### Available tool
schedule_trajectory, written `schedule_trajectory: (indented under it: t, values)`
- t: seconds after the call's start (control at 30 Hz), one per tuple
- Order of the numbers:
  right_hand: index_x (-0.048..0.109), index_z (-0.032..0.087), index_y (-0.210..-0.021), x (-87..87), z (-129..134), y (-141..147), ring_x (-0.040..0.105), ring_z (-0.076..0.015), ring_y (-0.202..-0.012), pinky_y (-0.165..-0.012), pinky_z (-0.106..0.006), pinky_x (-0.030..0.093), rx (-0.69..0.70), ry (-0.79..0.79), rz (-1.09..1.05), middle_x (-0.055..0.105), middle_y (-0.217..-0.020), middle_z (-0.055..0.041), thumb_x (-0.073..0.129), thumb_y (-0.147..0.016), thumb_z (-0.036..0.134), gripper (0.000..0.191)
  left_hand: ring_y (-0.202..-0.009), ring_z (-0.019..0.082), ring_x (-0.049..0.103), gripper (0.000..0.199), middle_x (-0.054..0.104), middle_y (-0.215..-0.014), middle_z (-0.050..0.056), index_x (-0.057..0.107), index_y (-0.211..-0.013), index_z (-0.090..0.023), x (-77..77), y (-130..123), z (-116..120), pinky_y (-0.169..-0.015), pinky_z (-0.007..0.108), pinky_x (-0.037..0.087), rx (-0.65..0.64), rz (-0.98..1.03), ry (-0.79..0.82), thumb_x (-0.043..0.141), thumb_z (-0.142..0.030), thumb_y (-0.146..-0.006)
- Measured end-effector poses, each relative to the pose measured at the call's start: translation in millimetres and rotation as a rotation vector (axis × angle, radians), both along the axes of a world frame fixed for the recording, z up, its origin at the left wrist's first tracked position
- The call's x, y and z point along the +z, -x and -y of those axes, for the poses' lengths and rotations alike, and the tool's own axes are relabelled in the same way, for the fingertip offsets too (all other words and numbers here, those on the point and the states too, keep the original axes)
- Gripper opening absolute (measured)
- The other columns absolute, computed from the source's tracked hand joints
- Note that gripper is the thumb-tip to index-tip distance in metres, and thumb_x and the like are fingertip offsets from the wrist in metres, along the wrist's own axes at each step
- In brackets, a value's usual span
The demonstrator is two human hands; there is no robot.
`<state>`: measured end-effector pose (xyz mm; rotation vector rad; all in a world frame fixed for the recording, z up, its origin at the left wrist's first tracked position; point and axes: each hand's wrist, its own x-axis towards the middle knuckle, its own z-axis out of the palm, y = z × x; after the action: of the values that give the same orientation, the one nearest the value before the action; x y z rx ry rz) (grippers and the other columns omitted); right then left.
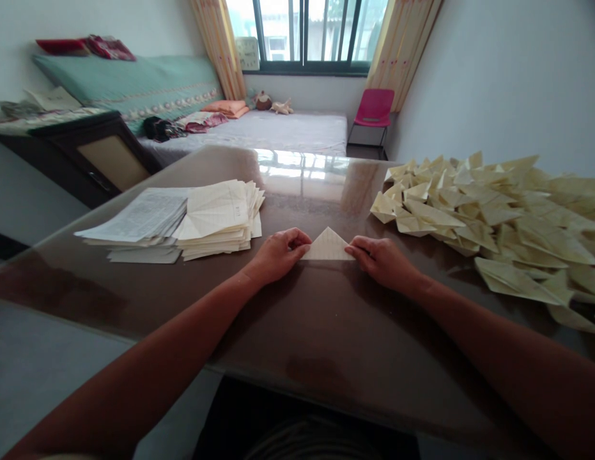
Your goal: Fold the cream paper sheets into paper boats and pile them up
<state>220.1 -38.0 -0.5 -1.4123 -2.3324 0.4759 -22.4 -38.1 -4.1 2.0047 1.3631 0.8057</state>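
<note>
Two pinches: left hand (278, 255), right hand (386, 260), fingers closed on opposite corners.
Cream triangular folded paper (329, 246): frame centre, between both hands, equally near; long edge left-to-right, apex up-frame.

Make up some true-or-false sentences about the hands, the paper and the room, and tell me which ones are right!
1. The left hand and the right hand hold the same paper. True.
2. The paper they hold looks round. False: it looks like a triangle.
3. The stacks are left of the hands. True.
4. The chair is green. False: it is pink.
5. The big pile of folded papers is on the bed. False: it is on the table, to the right.
</note>
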Motion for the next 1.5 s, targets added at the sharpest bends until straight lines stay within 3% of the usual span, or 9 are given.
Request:
schedule_trajectory:
  t: [0.2, 0.33, 0.57, 0.8, 1.0, 1.27, 1.5]
  values:
    - [0.05, 0.02, -0.066, 1.8, -1.0, 0.9, 0.049, -0.0125, -0.054, -0.056, -0.023, 0.032, 0.019, -0.001, -0.059, 0.057, -0.059, -0.0003, 0.04, -0.092, 0.04, 0.034, -0.05, 0.007, 0.046, 0.019, 0.054, -0.064, -0.004, 0.058, -0.095, -0.017, -4.8, 0.7, -1.5, -0.046, 0.017, 0.04, 0.023, 0.278, 0.137, 0.055, -0.032, -0.084]
    - [0.05, 0.02, -0.066, 1.9, 0.3, 2.6, 0.049, -0.0125, -0.055, -0.056, -0.024, 0.032, 0.0, -0.003, -0.076, 0.057, -0.059, -0.0004, 0.04, -0.092, 0.042, 0.036, -0.044, 0.004, 0.042, 0.014, 0.047, -0.06, -0.007, 0.052, -0.092, -0.018, -6.5, -3.2, 0.1, -0.041, 0.013, 0.037, 0.019, 0.39, 0.174, 0.054, -0.029, -0.084]
    - [0.049, 0.02, -0.064, 1.3, 1.4, 4.0, 0.048, -0.0119, -0.054, -0.055, -0.024, 0.032, -0.041, 0.004, -0.122, 0.056, -0.058, 0.0003, 0.042, -0.091, 0.042, 0.036, -0.043, 0.006, 0.051, 0.012, 0.058, -0.063, -0.003, 0.056, -0.089, -0.015, -1.5, -9.2, 4.3, -0.039, 0.014, 0.041, 0.07, 0.297, 0.182, 0.048, -0.023, -0.085]
    - [0.049, 0.019, -0.062, 1.7, -0.3, 4.1, 0.046, -0.0118, -0.053, -0.055, -0.025, 0.031, -0.068, 0.034, -0.142, 0.053, -0.055, 0.0012, 0.043, -0.09, 0.042, 0.037, -0.068, 0.014, 0.063, 0.025, 0.065, -0.08, 0.004, 0.06, -0.095, -0.013, -2.1, -10.7, 4.8, -0.047, 0.019, 0.051, 0.025, 0.354, 0.185, 0.058, -0.035, -0.083]
    - [0.048, 0.02, -0.061, 1.5, 0.8, 5.2, 0.044, -0.0115, -0.052, -0.054, -0.025, 0.03, -0.076, 0.031, -0.153, 0.052, -0.054, 0.002, 0.043, -0.091, 0.042, 0.037, -0.047, 0.008, 0.053, 0.025, 0.066, -0.065, 0.002, 0.062, -0.092, -0.011, 0.8, -9.9, 4.3, -0.042, 0.017, 0.044, 0.036, 0.342, 0.285, 0.057, -0.035, -0.085]
    - [0.048, 0.019, -0.061, -0.6, 0.8, 4.5, 0.044, -0.0106, -0.051, -0.053, -0.024, 0.03, -0.01, 0.046, -0.167, 0.052, -0.053, 0.0022, 0.044, -0.091, 0.039, 0.036, -0.04, 0.004, 0.04, 0.029, 0.061, -0.058, -0.001, 0.061, -0.079, -0.013, 2.2, -7.5, 5.8, -0.039, 0.014, 0.029, 0.0, 0.248, 0.305, 0.051, -0.039, -0.087]
    - [0.045, 0.02, -0.059, 0.7, 1.8, 4.8, 0.044, -0.0109, -0.051, -0.054, -0.025, 0.029, 0.021, 0.053, -0.17, 0.051, -0.053, 0.0022, 0.044, -0.091, 0.038, 0.037, -0.041, 0.005, 0.042, 0.029, 0.062, -0.056, -0.001, 0.054, -0.071, -0.015, 5.0, -6.6, 6.2, -0.041, 0.015, 0.03, -0.006, 0.266, 0.361, 0.052, -0.039, -0.085]
